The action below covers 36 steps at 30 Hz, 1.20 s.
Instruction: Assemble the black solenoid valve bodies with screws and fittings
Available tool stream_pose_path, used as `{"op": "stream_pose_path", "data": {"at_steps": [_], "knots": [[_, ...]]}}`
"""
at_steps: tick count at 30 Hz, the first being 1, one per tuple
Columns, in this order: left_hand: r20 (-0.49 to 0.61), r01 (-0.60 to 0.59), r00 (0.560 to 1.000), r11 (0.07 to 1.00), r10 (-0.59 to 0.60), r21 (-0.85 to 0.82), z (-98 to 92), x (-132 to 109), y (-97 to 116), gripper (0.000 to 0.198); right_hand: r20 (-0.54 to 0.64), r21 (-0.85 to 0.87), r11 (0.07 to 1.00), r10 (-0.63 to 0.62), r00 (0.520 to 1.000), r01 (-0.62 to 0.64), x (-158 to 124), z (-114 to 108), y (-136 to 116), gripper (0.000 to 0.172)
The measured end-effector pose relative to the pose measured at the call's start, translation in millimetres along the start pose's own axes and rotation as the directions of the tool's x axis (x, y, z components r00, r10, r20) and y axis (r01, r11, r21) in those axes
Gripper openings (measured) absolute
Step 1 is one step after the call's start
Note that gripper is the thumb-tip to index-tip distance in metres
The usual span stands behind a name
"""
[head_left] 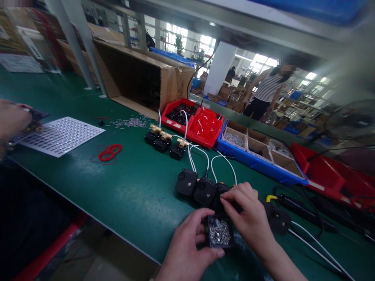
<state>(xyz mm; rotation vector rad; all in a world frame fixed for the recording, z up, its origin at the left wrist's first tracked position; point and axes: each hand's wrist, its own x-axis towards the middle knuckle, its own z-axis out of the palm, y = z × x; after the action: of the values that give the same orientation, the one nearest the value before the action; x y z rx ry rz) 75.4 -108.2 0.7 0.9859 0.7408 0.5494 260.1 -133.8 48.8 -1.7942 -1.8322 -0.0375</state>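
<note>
On the tabletop (137, 187), left fingers (202, 213) grip a screw-filled case (232, 235).
Right fingers (236, 194) pinch beside a black box (222, 188); whether holding anything, unclear.

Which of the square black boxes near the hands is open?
The black box in the left hand: its open top shows silver metal pieces; boxes behind it show closed faces.
</note>
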Motion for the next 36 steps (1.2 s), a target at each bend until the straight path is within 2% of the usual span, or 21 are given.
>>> {"op": "stream_pose_path", "data": {"at_steps": [6, 15, 19, 26, 32, 36], "knots": [[-0.002, 0.004, 1.000, 1.000, -0.004, 0.004, -0.6, 1.3, -1.9, 0.068, 0.005, 0.000, 0.998, 0.058, 0.998, -0.058, 4.2, -1.0, -5.4, 0.013], [0.017, -0.006, 1.000, 1.000, 0.006, 0.007, -2.6, 2.2, -2.0, 0.069, -0.021, 0.039, 0.964, 0.266, 0.964, -0.265, 9.8, 3.4, -4.1, 0.009], [0.006, -0.007, 1.000, 1.000, 0.007, 0.028, -2.2, 2.8, -1.3, 0.068, -0.037, -0.040, 0.947, 0.317, 0.948, -0.318, 12.9, 4.0, -7.3, 0.013], [0.010, -0.020, 1.000, 0.999, 0.020, 0.048, 0.0, 1.1, -3.5, 0.067, -0.047, -0.141, 0.940, 0.305, 0.951, -0.309, 15.9, 4.3, -14.5, 0.015], [-0.001, 0.007, 1.000, 0.999, -0.007, 0.054, 1.2, 1.2, -4.4, 0.069, -0.043, -0.126, 0.946, 0.294, 0.955, -0.298, 18.2, 8.7, -18.2, 0.015], [-0.002, 0.007, 1.000, 0.999, -0.006, 0.037, -0.5, 2.7, -4.4, 0.069, -0.110, -0.041, 0.963, 0.260, 0.959, -0.266, 11.9, -5.1, -16.5, 0.009]]}}
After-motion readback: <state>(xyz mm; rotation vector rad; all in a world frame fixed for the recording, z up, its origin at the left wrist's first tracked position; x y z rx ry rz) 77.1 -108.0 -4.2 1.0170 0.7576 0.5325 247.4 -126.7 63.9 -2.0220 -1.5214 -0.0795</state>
